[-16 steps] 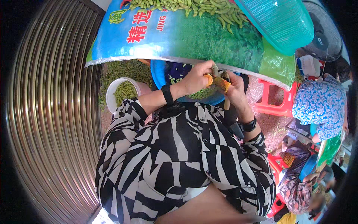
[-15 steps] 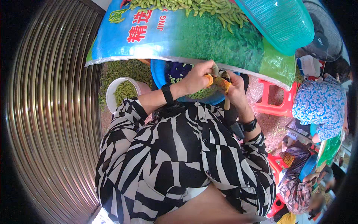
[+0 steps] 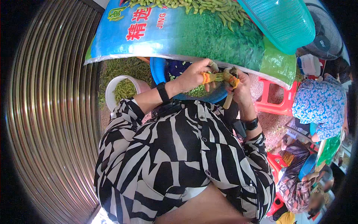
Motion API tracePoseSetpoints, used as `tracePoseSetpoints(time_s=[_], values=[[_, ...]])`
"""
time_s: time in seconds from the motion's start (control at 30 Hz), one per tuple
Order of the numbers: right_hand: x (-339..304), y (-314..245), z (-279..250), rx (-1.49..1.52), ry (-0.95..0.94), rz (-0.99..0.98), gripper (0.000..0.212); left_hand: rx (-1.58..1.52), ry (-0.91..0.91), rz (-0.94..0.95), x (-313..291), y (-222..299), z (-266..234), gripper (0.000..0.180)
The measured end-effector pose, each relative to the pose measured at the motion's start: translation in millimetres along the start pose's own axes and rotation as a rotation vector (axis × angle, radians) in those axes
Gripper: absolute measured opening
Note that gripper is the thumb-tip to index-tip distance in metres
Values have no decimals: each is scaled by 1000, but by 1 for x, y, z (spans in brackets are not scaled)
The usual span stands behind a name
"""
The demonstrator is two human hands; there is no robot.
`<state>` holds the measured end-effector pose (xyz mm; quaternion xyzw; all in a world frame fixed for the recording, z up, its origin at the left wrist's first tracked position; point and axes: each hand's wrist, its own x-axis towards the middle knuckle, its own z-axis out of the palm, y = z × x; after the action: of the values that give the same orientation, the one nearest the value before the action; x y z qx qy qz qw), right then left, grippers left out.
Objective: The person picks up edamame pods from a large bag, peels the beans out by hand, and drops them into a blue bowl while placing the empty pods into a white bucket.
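Above the blue basin (image 3: 158,71), my left hand (image 3: 188,79) and right hand (image 3: 241,89) almost meet, fingers curled inward. Between them spans a yellow-green piece (image 3: 215,77) with an orange band at its left end; whether it is a finger cover or something held is unclear. A similar orange-edged piece (image 3: 234,80) shows at my right fingers. Below my right palm juts a pale, stick-like thing (image 3: 227,102). Anything pinched between the fingertips is too small to name. Shelled green beans (image 3: 197,92) lie in the basin, partly hidden by my hands.
A printed blue-and-green sack (image 3: 160,41) spreads just beyond my hands, with bean pods (image 3: 220,11) and a teal basket (image 3: 281,26) on it. At left stand a white bucket (image 3: 112,91) of pods and a ribbed metal shutter (image 3: 56,112). Right are a red stool (image 3: 274,106) and other people (image 3: 319,106).
My hands have moved slightly apart, the right one shifting right. More of the yellow-green piece between them now shows.
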<state>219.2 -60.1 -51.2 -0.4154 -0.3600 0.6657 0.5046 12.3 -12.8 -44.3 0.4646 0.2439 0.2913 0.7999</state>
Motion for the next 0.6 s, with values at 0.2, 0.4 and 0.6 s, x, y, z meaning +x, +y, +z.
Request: tracePoseSetpoints(time_s=[0.2, 0.4, 0.6], values=[[3, 2, -4, -65, -4, 6, 11, 7, 42, -3, -10, 1, -3, 22], [3, -6, 4, -345, -57, 108, 12, 441, -4, 143, -12, 5, -5, 20], [4, 3, 5, -87, -169, 104, 10, 804, -24, 390, -15, 9, 2, 26]])
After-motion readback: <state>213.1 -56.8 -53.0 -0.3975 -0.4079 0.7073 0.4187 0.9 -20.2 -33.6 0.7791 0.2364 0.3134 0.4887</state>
